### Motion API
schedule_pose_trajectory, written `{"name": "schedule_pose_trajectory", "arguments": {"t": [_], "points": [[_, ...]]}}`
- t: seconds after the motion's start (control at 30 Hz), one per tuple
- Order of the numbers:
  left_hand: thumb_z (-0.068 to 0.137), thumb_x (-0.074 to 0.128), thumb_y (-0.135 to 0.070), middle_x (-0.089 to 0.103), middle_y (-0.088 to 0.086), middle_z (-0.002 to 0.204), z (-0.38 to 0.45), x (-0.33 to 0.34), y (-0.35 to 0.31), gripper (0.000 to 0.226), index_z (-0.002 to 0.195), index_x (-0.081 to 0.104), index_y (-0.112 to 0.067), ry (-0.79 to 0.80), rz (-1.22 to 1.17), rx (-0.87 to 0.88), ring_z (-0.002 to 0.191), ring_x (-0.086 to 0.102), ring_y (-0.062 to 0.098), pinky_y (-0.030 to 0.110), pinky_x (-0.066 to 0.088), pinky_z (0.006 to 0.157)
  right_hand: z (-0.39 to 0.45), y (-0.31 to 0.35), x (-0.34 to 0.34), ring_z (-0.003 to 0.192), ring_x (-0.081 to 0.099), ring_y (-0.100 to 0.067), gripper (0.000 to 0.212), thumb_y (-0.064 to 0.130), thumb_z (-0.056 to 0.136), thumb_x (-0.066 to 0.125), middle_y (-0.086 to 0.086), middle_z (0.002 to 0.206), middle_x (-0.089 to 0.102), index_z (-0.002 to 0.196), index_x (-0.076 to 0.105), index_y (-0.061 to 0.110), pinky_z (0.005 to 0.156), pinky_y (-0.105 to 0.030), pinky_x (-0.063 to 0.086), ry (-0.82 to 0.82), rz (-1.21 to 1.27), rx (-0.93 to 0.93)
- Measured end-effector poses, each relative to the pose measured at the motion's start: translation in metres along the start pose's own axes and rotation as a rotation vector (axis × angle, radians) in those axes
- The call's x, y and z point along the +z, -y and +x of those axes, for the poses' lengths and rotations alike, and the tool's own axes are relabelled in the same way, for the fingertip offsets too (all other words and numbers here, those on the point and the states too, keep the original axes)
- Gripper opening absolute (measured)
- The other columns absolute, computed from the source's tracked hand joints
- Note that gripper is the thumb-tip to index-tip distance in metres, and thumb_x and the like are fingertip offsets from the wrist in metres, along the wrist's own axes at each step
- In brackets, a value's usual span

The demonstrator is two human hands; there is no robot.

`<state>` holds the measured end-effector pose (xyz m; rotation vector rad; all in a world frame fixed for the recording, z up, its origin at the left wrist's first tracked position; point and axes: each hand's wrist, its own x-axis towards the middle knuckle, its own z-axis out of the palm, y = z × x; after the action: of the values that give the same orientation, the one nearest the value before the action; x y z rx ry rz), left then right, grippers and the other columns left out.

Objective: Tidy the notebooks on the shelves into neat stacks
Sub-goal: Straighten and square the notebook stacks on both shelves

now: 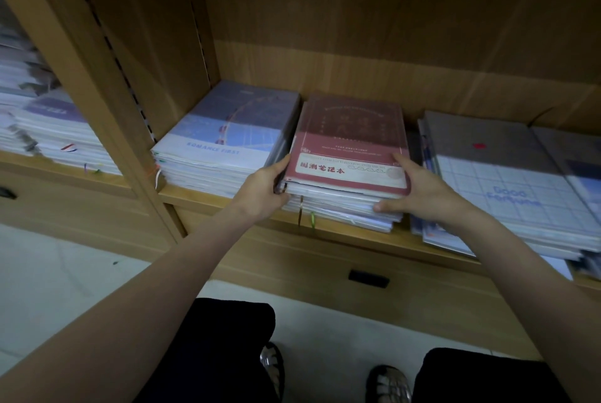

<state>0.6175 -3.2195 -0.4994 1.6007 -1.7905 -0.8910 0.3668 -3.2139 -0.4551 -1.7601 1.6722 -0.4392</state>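
A stack of notebooks topped by a dark red notebook [351, 139] sits in the middle of a wooden shelf [201, 199], its front edge overhanging slightly. My left hand [263, 189] grips the stack's front left corner, thumb along the top cover's edge. My right hand [419, 189] holds the front right corner, with the thumb against the stack's front side and the fingers up the right side. A stack with a pale blue cover [227, 132] lies to the left, and a stack with a grey and blue grid cover [507, 181] lies to the right.
More notebook piles [48, 123] fill the neighbouring shelf bay on the far left, behind a wooden upright [97, 77]. Below the shelf is a drawer front with a black handle slot [369, 278]. My knees and sandals show above a pale floor.
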Motion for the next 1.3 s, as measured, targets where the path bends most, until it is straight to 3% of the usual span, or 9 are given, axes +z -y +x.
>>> {"name": "schedule_pose_trajectory", "arguments": {"t": [0.1, 0.43, 0.57, 0.67, 0.8, 1.0, 1.1, 1.2, 1.3], "points": [[0.084, 0.057, 0.008, 0.057, 0.007, 0.128, 0.001, -0.004, -0.001, 0.076, 0.146, 0.026, -0.023, 0.017, -0.014, 0.004, 0.118, 0.053, 0.024, 0.044, 0.044, 0.101, -0.002, 0.000, 0.010, 0.130, 0.039, -0.023, 0.104, 0.021, 0.069, 0.082, -0.001, 0.146, 0.036, 0.149, 0.016, 0.025, 0.107, -0.041, 0.038, -0.046, 0.024, 0.007], [0.087, 0.048, 0.012, 0.057, 0.003, 0.123, 0.005, -0.001, -0.009, 0.071, 0.145, 0.030, -0.024, -0.002, -0.006, -0.019, 0.113, 0.054, 0.019, 0.031, 0.048, 0.094, -0.012, -0.002, 0.015, 0.132, 0.035, -0.024, 0.105, 0.022, 0.074, 0.078, -0.003, 0.151, 0.026, 0.150, 0.005, 0.027, 0.104, -0.034, 0.036, -0.048, -0.266, -0.047], [0.085, 0.049, 0.014, 0.060, 0.004, 0.114, 0.008, 0.000, -0.011, 0.067, 0.141, 0.037, -0.021, 0.030, -0.105, -0.076, 0.105, 0.057, 0.020, 0.032, 0.050, 0.088, 0.001, -0.002, -0.001, 0.128, 0.040, -0.026, 0.112, 0.017, 0.072, 0.079, -0.004, 0.151, 0.028, 0.150, 0.000, 0.030, 0.099, -0.034, 0.040, 0.035, -0.230, -0.024], [0.084, 0.052, 0.012, 0.062, 0.002, 0.110, 0.006, 0.003, -0.015, 0.063, 0.138, 0.041, -0.019, 0.059, -0.098, -0.097, 0.104, 0.057, 0.019, 0.031, 0.048, 0.090, 0.006, -0.010, -0.005, 0.137, 0.029, -0.025, 0.114, 0.016, 0.073, 0.079, -0.004, 0.155, 0.019, 0.149, -0.004, 0.031, 0.110, -0.034, 0.032, 0.080, -0.178, -0.016], [0.080, 0.055, 0.013, 0.063, 0.007, 0.112, 0.005, 0.003, -0.017, 0.070, 0.138, 0.039, -0.021, 0.067, -0.011, -0.104, 0.106, 0.058, 0.024, 0.040, 0.049, 0.095, 0.012, -0.016, 0.004, 0.145, 0.007, -0.023, 0.123, 0.025, 0.068, 0.083, -0.002, 0.159, -0.005, 0.148, -0.010, 0.033, 0.114, -0.034, 0.019, 0.082, -0.140, 0.007], [0.081, 0.059, 0.008, 0.060, 0.008, 0.119, -0.001, -0.002, -0.008, 0.073, 0.142, 0.031, -0.022, 0.051, 0.048, -0.074, 0.111, 0.056, 0.025, 0.045, 0.047, 0.097, 0.014, -0.014, 0.008, 0.142, 0.018, -0.024, 0.122, 0.027, 0.066, 0.084, -0.002, 0.158, 0.009, 0.149, -0.005, 0.032, 0.112, -0.035, 0.027, 0.046, -0.200, -0.075], [0.085, 0.060, 0.001, 0.059, 0.010, 0.123, -0.002, 0.001, -0.008, 0.069, 0.143, 0.029, -0.019, -0.006, 0.120, -0.049, 0.114, 0.055, 0.026, 0.037, 0.044, 0.100, 0.015, -0.014, 0.008, 0.141, 0.022, -0.026, 0.120, 0.027, 0.067, 0.083, -0.003, 0.157, 0.013, 0.149, -0.005, 0.033, 0.112, -0.037, 0.030, 0.044, -0.213, -0.083], [0.086, 0.059, 0.000, 0.059, 0.012, 0.122, -0.001, 0.003, -0.010, 0.063, 0.141, 0.032, -0.016, -0.070, 0.226, -0.013, 0.115, 0.054, 0.028, 0.027, 0.041, 0.090, 0.017, -0.013, 0.007, 0.140, 0.025, -0.027, 0.119, 0.025, 0.069, 0.082, -0.005, 0.156, 0.017, 0.149, -0.006, 0.033, 0.111, -0.039, 0.032, 0.047, -0.214, -0.087], [0.087, 0.057, 0.001, 0.058, 0.014, 0.122, -0.002, 0.004, -0.013, 0.067, 0.144, 0.026, -0.017, -0.075, 0.266, -0.025, 0.115, 0.054, 0.029, 0.030, 0.042, 0.091, 0.017, -0.013, 0.006, 0.140, 0.024, -0.027, 0.120, 0.023, 0.069, 0.082, -0.006, 0.155, 0.021, 0.149, -0.007, 0.033, 0.112, -0.040, 0.031, 0.040, -0.187, -0.074]]}}
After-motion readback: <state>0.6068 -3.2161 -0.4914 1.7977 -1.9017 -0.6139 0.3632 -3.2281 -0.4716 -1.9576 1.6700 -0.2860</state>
